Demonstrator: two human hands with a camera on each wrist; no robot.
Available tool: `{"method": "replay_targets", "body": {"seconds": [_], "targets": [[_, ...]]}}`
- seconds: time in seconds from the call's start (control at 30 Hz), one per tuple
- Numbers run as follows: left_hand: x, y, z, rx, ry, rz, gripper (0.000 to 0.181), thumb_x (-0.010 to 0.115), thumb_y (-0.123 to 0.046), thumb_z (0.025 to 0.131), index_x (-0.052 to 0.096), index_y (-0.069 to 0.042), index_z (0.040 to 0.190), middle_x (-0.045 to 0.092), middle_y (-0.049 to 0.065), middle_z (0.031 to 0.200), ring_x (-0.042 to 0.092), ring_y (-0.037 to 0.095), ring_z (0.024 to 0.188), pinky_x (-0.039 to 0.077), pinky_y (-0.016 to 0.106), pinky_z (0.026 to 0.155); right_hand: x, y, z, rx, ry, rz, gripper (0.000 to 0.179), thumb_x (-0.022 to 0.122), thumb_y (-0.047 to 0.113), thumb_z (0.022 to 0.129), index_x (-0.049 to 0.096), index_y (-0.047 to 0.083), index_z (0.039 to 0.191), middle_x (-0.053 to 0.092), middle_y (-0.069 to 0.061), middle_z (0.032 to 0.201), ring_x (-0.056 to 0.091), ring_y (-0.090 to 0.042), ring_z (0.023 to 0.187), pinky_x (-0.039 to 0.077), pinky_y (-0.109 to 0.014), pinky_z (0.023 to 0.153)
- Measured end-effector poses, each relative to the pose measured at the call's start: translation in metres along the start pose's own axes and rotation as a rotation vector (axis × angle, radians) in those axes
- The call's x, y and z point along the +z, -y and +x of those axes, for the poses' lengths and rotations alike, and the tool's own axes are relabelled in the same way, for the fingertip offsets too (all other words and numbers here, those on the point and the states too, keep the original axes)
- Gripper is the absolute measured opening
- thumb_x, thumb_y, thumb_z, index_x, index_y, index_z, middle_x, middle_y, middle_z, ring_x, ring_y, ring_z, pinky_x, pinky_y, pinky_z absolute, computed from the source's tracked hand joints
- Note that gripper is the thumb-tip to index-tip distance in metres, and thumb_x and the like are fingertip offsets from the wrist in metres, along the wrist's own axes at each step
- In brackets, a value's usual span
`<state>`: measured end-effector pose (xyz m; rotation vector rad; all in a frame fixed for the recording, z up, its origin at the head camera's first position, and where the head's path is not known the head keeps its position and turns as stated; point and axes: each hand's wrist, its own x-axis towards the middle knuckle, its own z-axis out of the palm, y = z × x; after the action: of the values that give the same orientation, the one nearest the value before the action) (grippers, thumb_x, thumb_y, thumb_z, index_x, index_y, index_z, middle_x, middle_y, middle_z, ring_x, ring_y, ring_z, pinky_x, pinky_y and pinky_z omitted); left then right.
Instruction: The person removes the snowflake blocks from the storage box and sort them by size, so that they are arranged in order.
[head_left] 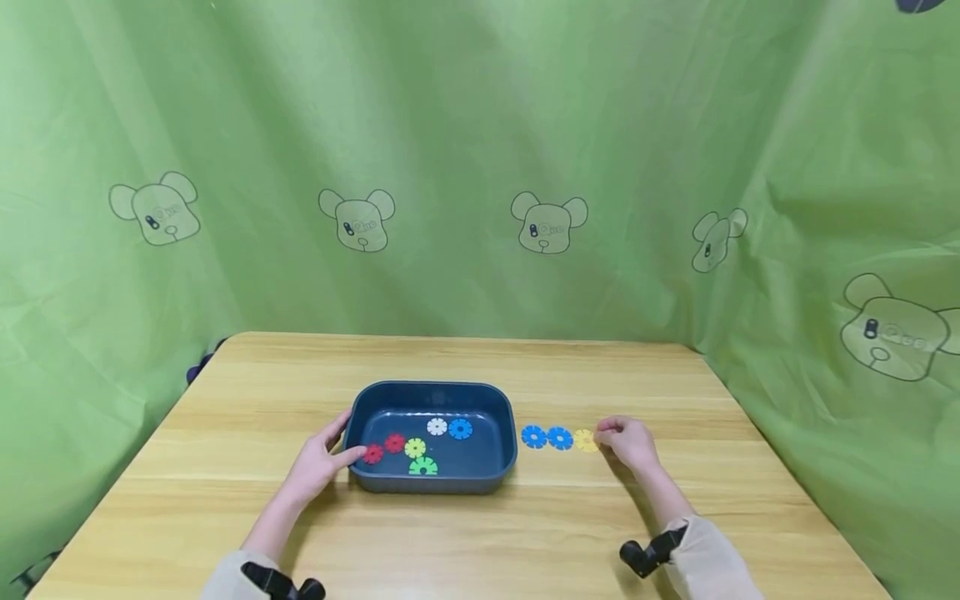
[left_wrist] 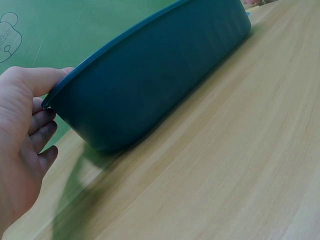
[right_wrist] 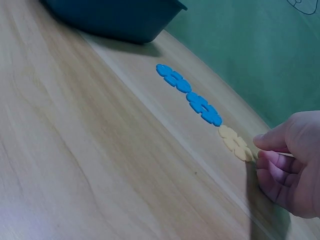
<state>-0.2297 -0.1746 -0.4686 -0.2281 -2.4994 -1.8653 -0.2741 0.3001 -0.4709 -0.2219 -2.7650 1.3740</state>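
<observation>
My left hand [head_left: 315, 462] grips the left rim of a dark blue plastic basin [head_left: 431, 483], thumb over the rim and fingers outside, as the left wrist view also shows. Inside lie notched plastic snowflake discs: red [head_left: 394, 443], yellow-green [head_left: 415, 448], green [head_left: 423, 467], white [head_left: 437, 427] and blue [head_left: 461, 428]. My right hand [head_left: 632, 442], its fingers curled, pinches the right edge of a yellow snowflake disc [right_wrist: 234, 142] that lies on the table. To its left, two blue discs [right_wrist: 173, 78] continue a row toward the basin.
The wooden table [head_left: 420, 550] extends around the basin and the row. A green curtain [head_left: 450, 167] printed with bear faces hangs behind and at both sides. Each sleeve carries a black wrist mount [head_left: 652, 552].
</observation>
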Motion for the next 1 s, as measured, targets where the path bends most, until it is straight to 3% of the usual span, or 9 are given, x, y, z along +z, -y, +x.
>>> {"method": "replay_targets", "body": {"seconds": [0.23,0.53,0.67,0.73,0.83,1.0], "targets": [[-0.001,-0.001,0.001,0.015,0.001,0.028,0.07,0.068,-0.01,0.084,0.031,0.006,0.141,0.029,0.026,0.144,0.024,0.041,0.133,0.022,0.048,0.108,-0.005,0.013,-0.001,-0.017,0.012,0.064,0.027,0.061,0.004,0.085,0.058,-0.012,0.106,0.063,-0.015,0.089,0.057,-0.02,0.07,0.051,-0.028,0.059],[-0.001,-0.001,0.0,0.011,0.004,0.015,0.071,0.068,-0.011,0.084,0.03,0.006,0.141,0.029,0.025,0.145,0.024,0.039,0.134,0.021,0.046,0.109,-0.008,0.051,0.001,-0.138,0.061,0.009,0.03,0.063,0.012,0.086,0.058,-0.008,0.109,0.062,-0.015,0.096,0.058,-0.024,0.085,0.051,-0.035,0.076],[-0.001,0.0,0.0,0.01,0.004,0.013,0.071,0.068,-0.011,0.084,0.03,0.006,0.141,0.028,0.025,0.145,0.024,0.04,0.134,0.021,0.046,0.109,-0.003,0.076,0.0,-0.157,0.118,0.104,0.032,0.063,0.009,0.087,0.055,-0.01,0.111,0.061,-0.014,0.095,0.058,-0.026,0.086,0.052,-0.043,0.079],[-0.001,0.001,0.0,0.008,0.003,0.012,0.072,0.069,-0.012,0.083,0.03,0.005,0.141,0.028,0.025,0.145,0.024,0.04,0.134,0.021,0.046,0.109,0.001,0.088,-0.001,-0.176,0.145,0.137,0.032,0.063,0.008,0.086,0.055,-0.01,0.111,0.061,-0.013,0.094,0.058,-0.027,0.086,0.053,-0.04,0.077],[-0.001,0.0,0.0,0.003,0.005,0.011,0.072,0.069,-0.013,0.084,0.03,0.005,0.142,0.028,0.025,0.145,0.023,0.039,0.134,0.021,0.046,0.109,0.009,0.106,-0.003,-0.222,0.179,0.149,0.03,0.064,0.007,0.085,0.057,-0.01,0.109,0.063,-0.013,0.093,0.06,-0.027,0.086,0.054,-0.035,0.073],[-0.001,0.0,0.0,0.0,0.005,0.012,0.072,0.069,-0.014,0.084,0.03,0.005,0.142,0.028,0.025,0.145,0.023,0.04,0.134,0.021,0.047,0.109,0.026,0.131,-0.005,-0.266,0.243,0.168,0.028,0.065,0.006,0.085,0.058,-0.009,0.108,0.064,-0.012,0.091,0.059,-0.018,0.082,0.053,-0.04,0.073]]}}
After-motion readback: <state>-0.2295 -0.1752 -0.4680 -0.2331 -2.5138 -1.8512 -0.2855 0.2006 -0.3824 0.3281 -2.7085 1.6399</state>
